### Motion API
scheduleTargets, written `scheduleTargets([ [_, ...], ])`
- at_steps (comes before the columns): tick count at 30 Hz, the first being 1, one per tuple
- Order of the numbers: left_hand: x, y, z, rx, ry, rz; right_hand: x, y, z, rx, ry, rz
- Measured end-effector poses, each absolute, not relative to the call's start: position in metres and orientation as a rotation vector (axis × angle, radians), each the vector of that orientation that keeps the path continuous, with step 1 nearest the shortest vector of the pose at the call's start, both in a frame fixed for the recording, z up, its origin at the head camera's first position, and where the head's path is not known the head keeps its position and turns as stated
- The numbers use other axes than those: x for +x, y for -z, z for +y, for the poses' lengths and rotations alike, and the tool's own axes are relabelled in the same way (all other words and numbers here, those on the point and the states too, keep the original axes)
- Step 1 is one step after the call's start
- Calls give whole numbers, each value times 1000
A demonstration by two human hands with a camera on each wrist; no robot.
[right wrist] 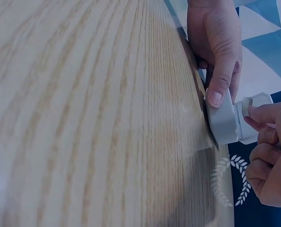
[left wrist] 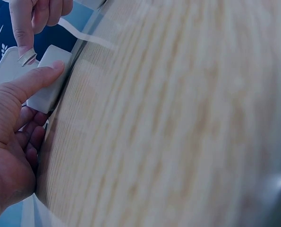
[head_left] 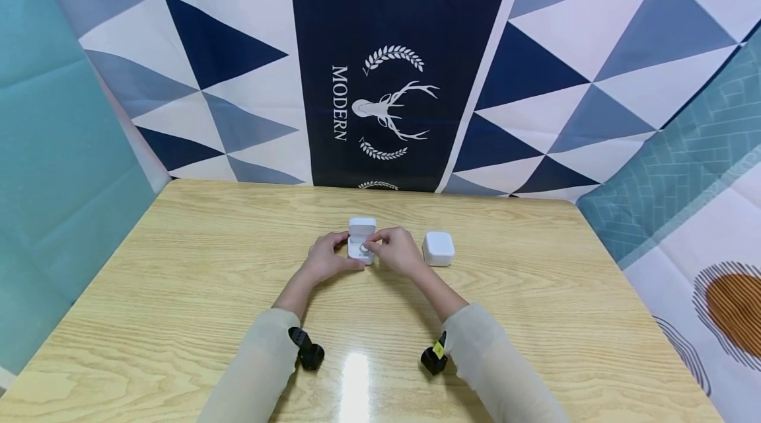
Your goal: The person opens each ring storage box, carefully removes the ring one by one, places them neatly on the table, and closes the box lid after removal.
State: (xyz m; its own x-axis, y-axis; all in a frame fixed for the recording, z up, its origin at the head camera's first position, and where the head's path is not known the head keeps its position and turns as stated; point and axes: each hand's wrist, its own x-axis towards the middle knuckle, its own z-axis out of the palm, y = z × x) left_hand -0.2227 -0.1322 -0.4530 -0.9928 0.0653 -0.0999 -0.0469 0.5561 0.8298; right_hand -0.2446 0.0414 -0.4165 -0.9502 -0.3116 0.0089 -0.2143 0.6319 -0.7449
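Two hands meet at a small white hinged box (head_left: 361, 242) standing open mid-way across the pale wooden tabletop (head_left: 178, 291): the left hand (head_left: 326, 258) steadies its base, thumb pressed on it, while the right hand (head_left: 397, 250) pinches a small silver ring (left wrist: 27, 56) over it. A closed white square box (head_left: 438, 248) sits just beside.

Wooden table (head_left: 178, 291), glare spot near front edge. Backdrop: triangle-patterned cloth (head_left: 226, 66), navy deer banner (head_left: 386, 79), teal panels.

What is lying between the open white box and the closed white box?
In the head view, only the right hand lies between the open box and the closed box.
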Motion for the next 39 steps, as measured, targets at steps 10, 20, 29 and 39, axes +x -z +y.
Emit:
scheduleTargets([
  [10, -230, 454, -136, 54, -1423, 2676, -248, 417, 38, -444, 1235, 2725],
  [20, -237, 455, -140, 77, -1429, 2676, -251, 419, 35, -424, 1226, 2728],
  [29, -243, 456, -144, 95, -1433, 2670, -254, 418, 32, -428, 1234, 2741],
  [39, -250, 457, -147, 121, -1434, 2669, -258, 418, 29, -423, 1213, 2754],
])
